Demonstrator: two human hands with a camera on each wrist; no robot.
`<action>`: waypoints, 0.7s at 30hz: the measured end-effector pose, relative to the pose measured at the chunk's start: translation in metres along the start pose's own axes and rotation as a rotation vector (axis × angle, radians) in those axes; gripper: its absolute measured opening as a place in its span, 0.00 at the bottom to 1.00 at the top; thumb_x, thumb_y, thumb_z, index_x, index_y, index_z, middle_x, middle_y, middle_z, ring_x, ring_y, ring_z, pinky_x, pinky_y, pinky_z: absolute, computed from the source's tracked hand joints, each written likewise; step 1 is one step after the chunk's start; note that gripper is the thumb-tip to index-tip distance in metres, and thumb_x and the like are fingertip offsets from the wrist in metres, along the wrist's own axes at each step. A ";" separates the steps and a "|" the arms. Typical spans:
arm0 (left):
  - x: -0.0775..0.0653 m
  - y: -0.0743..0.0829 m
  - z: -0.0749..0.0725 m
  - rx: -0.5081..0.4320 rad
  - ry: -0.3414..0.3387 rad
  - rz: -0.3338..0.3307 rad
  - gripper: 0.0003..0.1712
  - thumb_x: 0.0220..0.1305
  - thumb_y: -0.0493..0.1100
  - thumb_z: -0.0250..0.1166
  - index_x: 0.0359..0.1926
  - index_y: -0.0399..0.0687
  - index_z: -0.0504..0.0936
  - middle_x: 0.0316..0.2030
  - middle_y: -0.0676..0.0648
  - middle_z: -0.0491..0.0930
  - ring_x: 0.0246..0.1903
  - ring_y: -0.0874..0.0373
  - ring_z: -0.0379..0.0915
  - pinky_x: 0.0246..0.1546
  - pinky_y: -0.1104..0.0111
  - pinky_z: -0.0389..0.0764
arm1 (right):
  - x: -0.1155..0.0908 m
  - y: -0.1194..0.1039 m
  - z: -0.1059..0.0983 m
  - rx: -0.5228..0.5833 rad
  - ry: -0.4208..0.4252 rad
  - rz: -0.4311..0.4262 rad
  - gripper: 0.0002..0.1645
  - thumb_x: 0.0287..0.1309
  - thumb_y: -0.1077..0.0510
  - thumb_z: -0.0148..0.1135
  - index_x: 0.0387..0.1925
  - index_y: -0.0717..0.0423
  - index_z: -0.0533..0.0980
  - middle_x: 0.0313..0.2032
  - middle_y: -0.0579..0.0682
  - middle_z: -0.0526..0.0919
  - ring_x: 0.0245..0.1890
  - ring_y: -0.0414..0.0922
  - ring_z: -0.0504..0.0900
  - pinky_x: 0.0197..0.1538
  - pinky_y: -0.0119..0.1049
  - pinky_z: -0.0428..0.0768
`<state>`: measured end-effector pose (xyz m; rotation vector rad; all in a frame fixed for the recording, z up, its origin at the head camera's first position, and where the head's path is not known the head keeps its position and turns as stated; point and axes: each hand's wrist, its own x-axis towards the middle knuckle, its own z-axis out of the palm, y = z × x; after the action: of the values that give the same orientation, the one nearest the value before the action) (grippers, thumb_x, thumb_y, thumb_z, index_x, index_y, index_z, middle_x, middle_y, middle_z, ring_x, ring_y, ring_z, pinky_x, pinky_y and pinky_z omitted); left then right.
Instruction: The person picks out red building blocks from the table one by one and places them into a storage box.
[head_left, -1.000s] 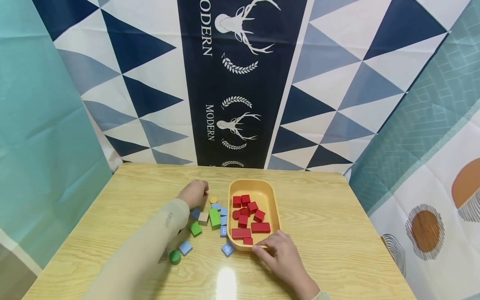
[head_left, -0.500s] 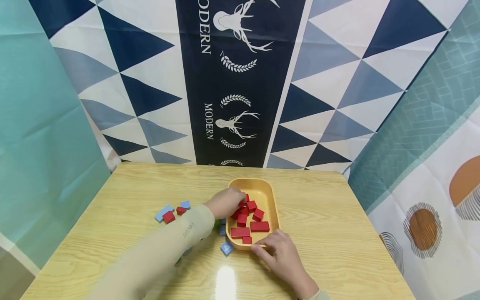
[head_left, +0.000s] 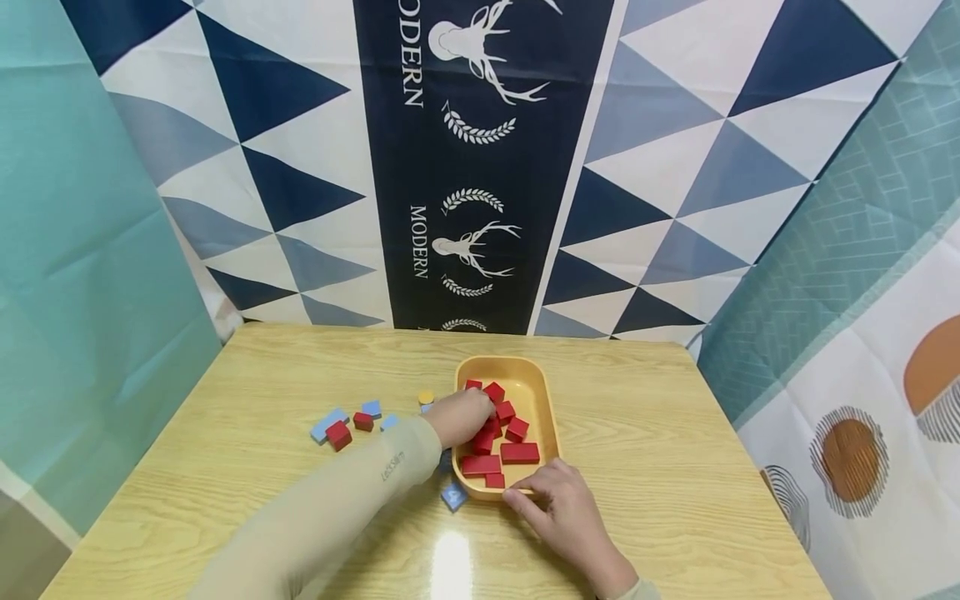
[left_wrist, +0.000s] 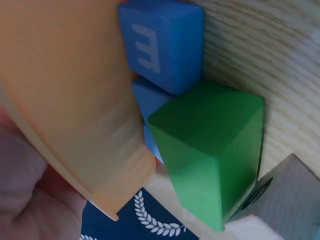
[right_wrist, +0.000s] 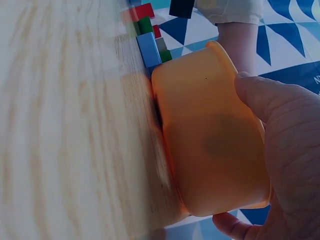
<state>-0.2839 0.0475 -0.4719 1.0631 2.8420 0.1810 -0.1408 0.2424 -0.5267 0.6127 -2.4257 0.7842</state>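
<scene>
A yellow plastic tray (head_left: 553, 417) on the wooden table holds several red wooden blocks (head_left: 520, 453). In the head view my left hand (head_left: 461, 417) reaches over its left rim into the red blocks. Its fingertips are hidden, so a grip on a block does not show. In the left wrist view a green block (left_wrist: 205, 145) and a blue block (left_wrist: 165, 47) marked with a letter stand against the tray's outer wall. My right hand (head_left: 558, 508) holds the tray's near right corner, its thumb against the rim (right_wrist: 240, 82) in the right wrist view.
Left of my left forearm lie two red blocks (head_left: 338, 436) and some light blue blocks (head_left: 371, 408). A yellow round piece (head_left: 426, 397) sits beyond the left wrist. A blue tile (head_left: 453, 497) lies by the tray's near left corner. A patterned cloth (head_left: 465, 208) hangs behind the table.
My left hand has moved right, from the loose blocks into the tray, and then a little down among the red blocks. A red block in the tray has shifted. The right hand stays put.
</scene>
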 end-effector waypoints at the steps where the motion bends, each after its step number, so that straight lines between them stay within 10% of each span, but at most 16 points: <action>1: 0.001 -0.001 0.000 -0.043 -0.005 0.013 0.11 0.77 0.37 0.64 0.47 0.53 0.92 0.40 0.53 0.89 0.35 0.64 0.78 0.41 0.74 0.85 | 0.000 0.000 0.000 -0.002 -0.001 0.002 0.07 0.54 0.49 0.82 0.28 0.37 0.88 0.28 0.24 0.83 0.35 0.27 0.73 0.41 0.31 0.73; 7: -0.006 -0.015 -0.009 -0.236 0.066 0.078 0.16 0.74 0.33 0.66 0.57 0.52 0.89 0.51 0.50 0.88 0.48 0.59 0.81 0.59 0.67 0.85 | -0.001 -0.001 0.000 -0.018 -0.035 0.043 0.06 0.55 0.48 0.82 0.28 0.36 0.88 0.28 0.24 0.83 0.36 0.26 0.73 0.43 0.32 0.74; 15: -0.043 -0.077 -0.043 -0.272 0.289 -0.074 0.15 0.77 0.33 0.62 0.59 0.44 0.87 0.57 0.44 0.88 0.59 0.47 0.84 0.65 0.53 0.83 | -0.001 -0.003 0.003 -0.024 -0.064 0.084 0.06 0.56 0.46 0.82 0.29 0.37 0.89 0.29 0.23 0.83 0.37 0.26 0.73 0.44 0.33 0.75; 21: -0.089 -0.139 -0.048 -0.188 0.163 -0.192 0.13 0.76 0.35 0.64 0.57 0.42 0.87 0.53 0.42 0.89 0.56 0.45 0.86 0.62 0.50 0.84 | 0.000 -0.003 0.002 -0.031 -0.061 0.094 0.05 0.55 0.46 0.82 0.30 0.36 0.90 0.28 0.23 0.83 0.36 0.26 0.70 0.43 0.32 0.72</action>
<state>-0.3135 -0.1183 -0.4398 0.7664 2.9739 0.5283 -0.1400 0.2394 -0.5268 0.5209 -2.5331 0.7748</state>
